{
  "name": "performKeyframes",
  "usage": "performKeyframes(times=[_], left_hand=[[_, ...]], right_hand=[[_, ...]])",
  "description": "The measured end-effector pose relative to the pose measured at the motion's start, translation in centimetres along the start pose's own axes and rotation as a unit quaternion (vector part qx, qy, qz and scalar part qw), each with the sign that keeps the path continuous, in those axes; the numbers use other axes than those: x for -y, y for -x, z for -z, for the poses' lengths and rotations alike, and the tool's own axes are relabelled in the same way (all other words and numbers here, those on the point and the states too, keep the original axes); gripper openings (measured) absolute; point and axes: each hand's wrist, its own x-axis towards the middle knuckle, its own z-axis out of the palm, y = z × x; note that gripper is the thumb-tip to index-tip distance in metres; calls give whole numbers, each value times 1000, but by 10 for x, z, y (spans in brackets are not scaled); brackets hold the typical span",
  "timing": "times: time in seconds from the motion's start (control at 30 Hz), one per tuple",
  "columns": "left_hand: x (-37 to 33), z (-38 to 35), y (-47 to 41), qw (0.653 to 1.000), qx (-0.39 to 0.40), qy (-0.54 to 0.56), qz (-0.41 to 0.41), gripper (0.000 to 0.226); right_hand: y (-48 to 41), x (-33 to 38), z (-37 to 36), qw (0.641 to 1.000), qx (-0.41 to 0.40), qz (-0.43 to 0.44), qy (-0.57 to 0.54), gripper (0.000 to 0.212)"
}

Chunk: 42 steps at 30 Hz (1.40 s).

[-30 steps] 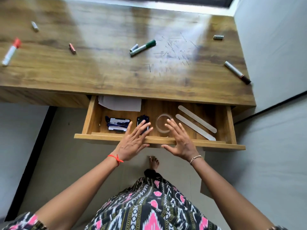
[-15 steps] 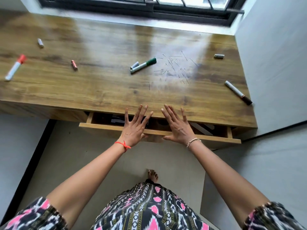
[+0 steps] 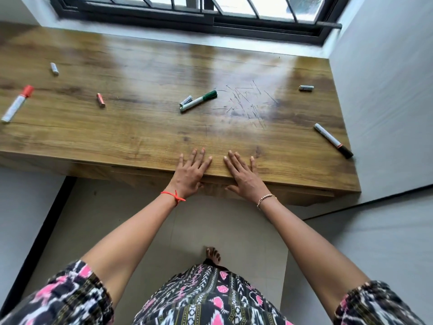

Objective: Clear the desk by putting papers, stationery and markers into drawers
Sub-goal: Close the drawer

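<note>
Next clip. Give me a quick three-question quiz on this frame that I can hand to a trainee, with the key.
1. True or false: the drawer under the desk stands open.
2. How many markers lie on the desk top? A) two B) three C) five
3. Fill in: the marker at the desk's far left has a ___ cap.
Key:
1. False: it is shut. The left hand and right hand lie flat on the desk's front edge.
2. B: the red-capped marker, the green-capped marker and the dark-capped marker.
3. Red.
</note>
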Motion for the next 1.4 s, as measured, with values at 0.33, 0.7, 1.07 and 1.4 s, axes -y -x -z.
performKeyframes(times=[0.33,0.7,1.07,1.4], left_hand=[[-4,-4,-8,996,-36,-80,17,87],[-6,-7,-2,997,-54,36,41,79],[37,-15,36,998,-24,60,26,76],[158,-48,140,973,-138,3,186,64]], right_hand=[[-3,-1,-5,1000,-28,7,8,73],[-2,-4,-1,1000,-5,9,-20,78],[-17,48,9,994,-14,-75,-82,92],[-84,183,29,988,-61,83,-112,54]])
